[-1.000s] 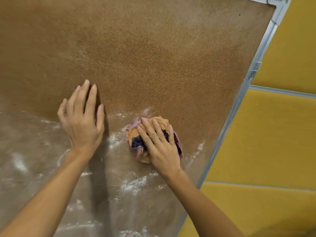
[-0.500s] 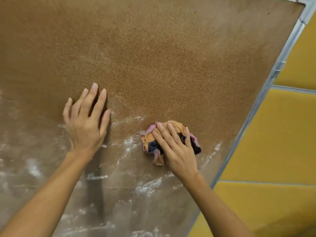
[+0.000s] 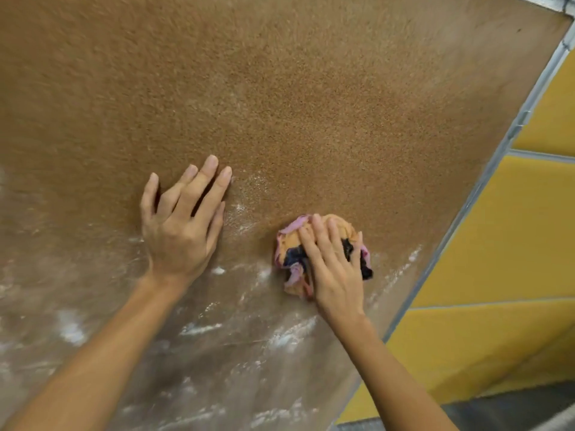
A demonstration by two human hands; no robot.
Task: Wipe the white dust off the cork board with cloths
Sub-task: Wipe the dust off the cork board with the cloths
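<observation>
From the lower left of the frame a bare forearm reaches up to the left hand [image 3: 179, 231], which lies flat against the cork board [image 3: 311, 104] left of centre. Its fingers are straight and slightly fanned, the palm is on the cork, and it holds nothing. The board fills most of the picture. Its upper half is clean brown, while its lower half is greyed and streaked with white dust [image 3: 199, 328], with brighter smears below and between the two wrists.

Just right of centre, at the edge of the dusty zone, sits the cloth [image 3: 294, 244] — a crumpled wad of orange, pink and dark blue, touching the board. The right hand [image 3: 334, 269] covers it from below. Its fingers are nearly straight and a little apart, laid over the wad and pressing it onto the cork, with the fingertips reaching the wad's upper edge. Cloth bulges out on both sides of the hand — the thumb is hidden, so whether it hooks under the wad cannot be told.

Further right, the board's metal frame [image 3: 485, 178] runs diagonally from upper right to lower centre. Beyond it are yellow wall panels [image 3: 497, 244].
</observation>
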